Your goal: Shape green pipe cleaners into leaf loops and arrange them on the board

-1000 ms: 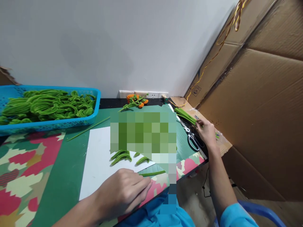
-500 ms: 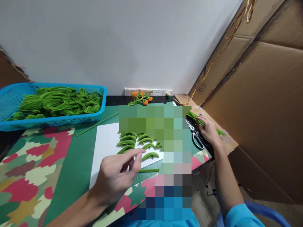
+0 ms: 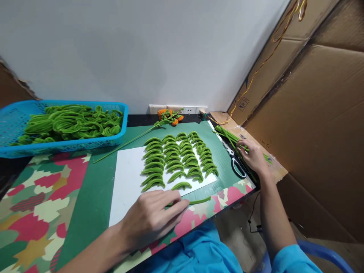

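My left hand (image 3: 152, 218) lies near the table's front edge, fingers pressed down on a short green fuzzy wire (image 3: 199, 201) beside the white sheet (image 3: 127, 182). Several bent green leaf-shaped wire pieces (image 3: 179, 157) lie in rows across the sheet and the green mat. My right hand (image 3: 253, 155) reaches to the far right, its fingers closed on a bundle of straight green fuzzy wires (image 3: 227, 135) that rests on a cardboard piece. Scissors (image 3: 234, 161) with white and black handles lie just left of that hand.
A blue plastic basket (image 3: 11, 151) full of curved green wire pieces stands at the back left. An orange and green wire flower (image 3: 167, 116) lies by the wall sockets. Large cardboard boxes (image 3: 318, 113) rise on the right. A patterned cloth (image 3: 36, 204) covers the table.
My left hand has come down from a raised pinch onto the short green wire at the front edge. My right hand has stayed at the wire bundle. The view has shifted slightly.
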